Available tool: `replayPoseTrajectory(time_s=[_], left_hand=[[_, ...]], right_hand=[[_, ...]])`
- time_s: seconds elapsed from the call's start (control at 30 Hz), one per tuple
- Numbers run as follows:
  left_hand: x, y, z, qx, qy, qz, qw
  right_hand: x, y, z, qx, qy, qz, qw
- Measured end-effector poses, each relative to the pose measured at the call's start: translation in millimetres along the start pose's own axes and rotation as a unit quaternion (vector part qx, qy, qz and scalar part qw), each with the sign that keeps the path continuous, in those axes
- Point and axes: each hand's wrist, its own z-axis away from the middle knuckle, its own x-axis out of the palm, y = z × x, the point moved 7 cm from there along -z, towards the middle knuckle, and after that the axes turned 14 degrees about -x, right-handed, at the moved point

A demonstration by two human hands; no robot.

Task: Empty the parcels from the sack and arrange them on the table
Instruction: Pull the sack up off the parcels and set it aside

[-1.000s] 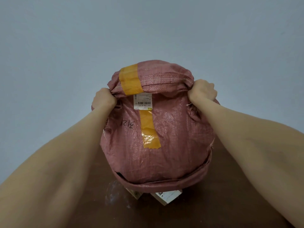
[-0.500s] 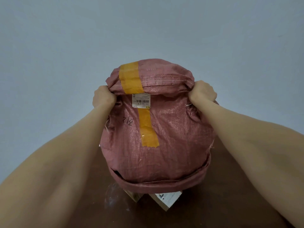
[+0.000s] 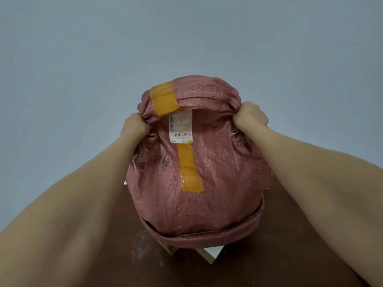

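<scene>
A bulging pink woven sack stands upside down on the dark brown table, its rolled mouth facing down. Orange tape and a white barcode label run down its front. My left hand grips the bunched fabric at the sack's upper left corner. My right hand grips the upper right corner the same way. Cardboard parcel corners stick out from under the sack's lower rim; one shows a white label. The rest of the parcels stay hidden inside.
A plain grey wall fills the background. A whitish scuff marks the table in front of the sack. A small white edge shows behind the sack at its left side.
Both hands have pulled the sack's top slightly up and toward me, uncovering more of the barcode label. The parcel corners under the rim stay about where they were.
</scene>
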Motion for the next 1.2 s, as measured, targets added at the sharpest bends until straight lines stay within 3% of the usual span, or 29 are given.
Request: replayPoseTrajectory(time_s=[0.27, 0.37, 0.5, 0.57, 0.77, 0.9, 1.0, 1.1, 1.2], left_hand=[[21.4, 4.6, 10.8, 0.010, -0.096, 0.000, 0.995], [15.7, -4.3, 8.3, 0.000, -0.041, -0.054, 0.998], [5.4, -16.4, 2.0, -0.035, 0.043, -0.087, 0.995], [6.1, -21.9, -0.4, -0.061, 0.053, -0.092, 0.993], [13.8, -23.4, 2.3, -0.067, 0.026, -0.078, 0.994], [23.2, -28.0, 8.1, -0.066, -0.060, -0.069, 0.994], [32.8, -36.2, 15.8, -0.081, -0.134, -0.119, 0.980], [38.0, -49.7, 13.8, -0.094, -0.144, -0.232, 0.958], [50.6, -77.3, -17.3, -0.113, -0.120, -0.292, 0.942]], right_hand=[[14.8, 3.3, 1.1, 0.001, -0.086, -0.013, 0.996], [31.4, 10.5, -2.8, 0.007, -0.165, 0.022, 0.986], [29.1, 44.4, 10.0, 0.095, -0.221, 0.063, 0.969], [34.3, 55.1, 17.4, 0.123, -0.255, 0.069, 0.957], [50.8, 55.1, 32.7, 0.064, -0.437, 0.134, 0.887], [53.1, 50.4, 24.5, 0.027, -0.350, 0.148, 0.925], [50.7, 52.6, 14.9, 0.054, -0.224, 0.021, 0.973], [43.9, 47.8, 8.1, 0.085, -0.140, -0.089, 0.982], [36.7, 37.9, 5.6, 0.075, -0.103, -0.105, 0.986]])
